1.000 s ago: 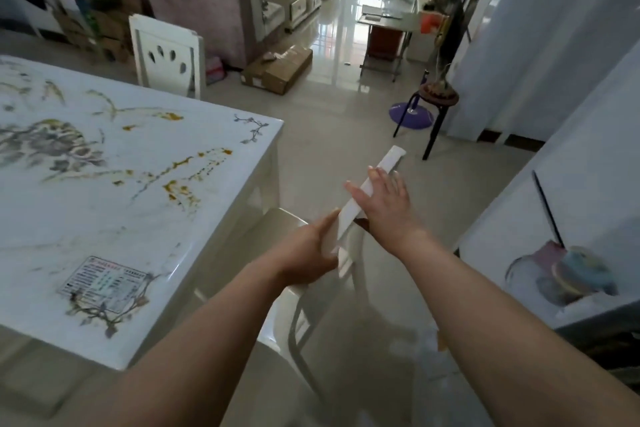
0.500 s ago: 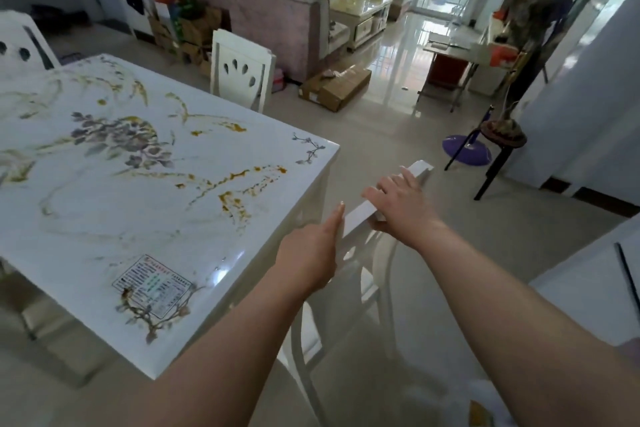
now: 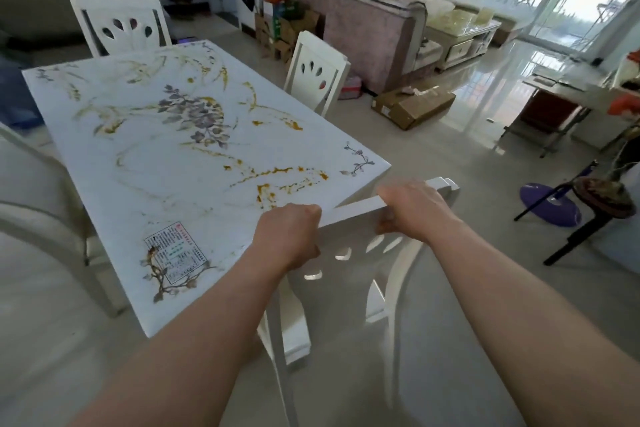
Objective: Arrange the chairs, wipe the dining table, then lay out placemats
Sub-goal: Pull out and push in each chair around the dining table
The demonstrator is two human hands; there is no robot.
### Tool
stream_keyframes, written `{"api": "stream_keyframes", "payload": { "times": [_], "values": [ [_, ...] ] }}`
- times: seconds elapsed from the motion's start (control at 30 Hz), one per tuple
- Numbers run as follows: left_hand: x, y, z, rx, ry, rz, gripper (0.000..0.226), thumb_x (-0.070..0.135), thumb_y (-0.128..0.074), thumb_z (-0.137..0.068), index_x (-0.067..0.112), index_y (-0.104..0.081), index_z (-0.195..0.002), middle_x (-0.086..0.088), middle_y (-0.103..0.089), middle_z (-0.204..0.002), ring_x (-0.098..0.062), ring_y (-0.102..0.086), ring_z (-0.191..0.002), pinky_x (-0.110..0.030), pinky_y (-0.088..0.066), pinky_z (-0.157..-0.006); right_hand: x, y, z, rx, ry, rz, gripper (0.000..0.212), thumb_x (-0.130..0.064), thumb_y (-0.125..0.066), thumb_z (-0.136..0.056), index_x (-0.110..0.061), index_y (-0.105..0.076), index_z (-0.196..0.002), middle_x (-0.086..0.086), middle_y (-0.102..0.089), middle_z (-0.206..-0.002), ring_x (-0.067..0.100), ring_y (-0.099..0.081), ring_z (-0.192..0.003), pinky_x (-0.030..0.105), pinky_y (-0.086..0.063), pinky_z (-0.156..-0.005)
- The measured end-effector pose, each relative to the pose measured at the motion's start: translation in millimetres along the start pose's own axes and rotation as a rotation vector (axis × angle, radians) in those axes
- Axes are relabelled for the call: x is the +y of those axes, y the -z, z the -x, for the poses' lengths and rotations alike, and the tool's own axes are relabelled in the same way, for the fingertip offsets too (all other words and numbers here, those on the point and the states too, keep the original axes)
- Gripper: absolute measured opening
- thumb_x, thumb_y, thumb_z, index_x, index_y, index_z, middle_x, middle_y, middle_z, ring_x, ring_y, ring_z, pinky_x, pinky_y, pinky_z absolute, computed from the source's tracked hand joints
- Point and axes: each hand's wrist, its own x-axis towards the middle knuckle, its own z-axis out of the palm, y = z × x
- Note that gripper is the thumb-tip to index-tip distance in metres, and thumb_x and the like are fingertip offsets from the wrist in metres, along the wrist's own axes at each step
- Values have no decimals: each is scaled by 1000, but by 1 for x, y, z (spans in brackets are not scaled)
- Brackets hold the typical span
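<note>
A white dining chair [image 3: 349, 263] with cut-out slots in its back stands against the near right side of the dining table [image 3: 166, 156]. My left hand [image 3: 289, 236] and my right hand [image 3: 412, 210] both grip the chair's top rail. The white tabletop has a flower pattern, yellow-brown smears and a printed label near its front corner. A second white chair [image 3: 317, 74] stands at the table's far right side. A third white chair [image 3: 121, 24] is at the far end. Part of another chair [image 3: 38, 204] shows at the left.
A cardboard box [image 3: 412, 106] lies on the glossy floor beyond the table. A pink sofa [image 3: 374, 28] and a coffee table [image 3: 460, 35] are further back. At the right stand a dark stool [image 3: 602, 198], a purple fan base [image 3: 550, 204] and a small desk [image 3: 561, 97].
The view swung left and the whole table came into sight. Both hands closed firmly on the chair's top rail, and the chair now stands closer against the table's side.
</note>
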Motion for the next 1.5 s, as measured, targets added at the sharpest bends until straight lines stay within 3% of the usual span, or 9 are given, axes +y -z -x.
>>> {"api": "stream_keyframes", "payload": {
  "times": [0.17,0.4,0.67,0.83,0.97,1.13,1.5],
  "values": [
    [-1,4,4,14,-25,15,39,40,-72,-78,20,-40,-84,-4,-59,-89,-21,-50,-76,-30,-36,-63,-1,0,3,23,32,37,46,-45,-74,-71,-22,-36,-84,3,-60,-93,26,-56,-92,35,-35,-76],
    [-3,5,1,8,-92,27,39,38,-75,-76,20,-40,-82,-3,-57,-88,-24,-53,-80,-30,-37,-64,-8,0,25,16,-53,78,43,-46,-70,-77,-16,-49,-101,3,-61,-103,26,-55,-100,33,-32,-78],
    [-45,4,19,-21,-109,25,39,37,-74,-75,22,-39,-79,0,-56,-85,-21,-47,-74,-29,-34,-63,-57,-4,33,35,-89,64,44,-45,-70,-79,-15,-48,-103,3,-60,-106,26,-55,-101,34,-34,-81],
    [-44,-1,36,0,-161,8,34,37,-71,-78,22,-41,-86,-2,-62,-95,-23,-53,-80,-27,-33,-65,-66,-12,51,123,-131,13,43,-42,-75,-75,-15,-49,-97,2,-60,-98,27,-55,-96,34,-29,-75],
    [-41,-9,51,21,-175,-2,32,39,-68,-80,21,-51,-101,-3,-63,-100,-25,-59,-89,-28,-35,-66,-72,-22,67,172,-144,-16,47,-36,-85,-62,-16,-49,-84,3,-60,-83,29,-58,-83,38,-36,-75],
    [-38,-19,74,41,-143,2,32,40,-67,-82,21,-51,-103,-4,-63,-99,-26,-60,-87,-29,-37,-67,-80,-26,80,231,-93,17,58,-34,-94,-39,-14,-51,-72,2,-56,-65,28,-56,-61,38,-43,-67],
    [13,-38,89,90,-9,63,24,31,-62,-87,19,-50,-104,-4,-64,-97,-26,-61,-89,-30,-45,-70,-48,-37,78,265,-25,63,56,-30,-94,-38,-12,-54,-73,5,-59,-69,30,-59,-66,56,-46,-85]
  ]
}}
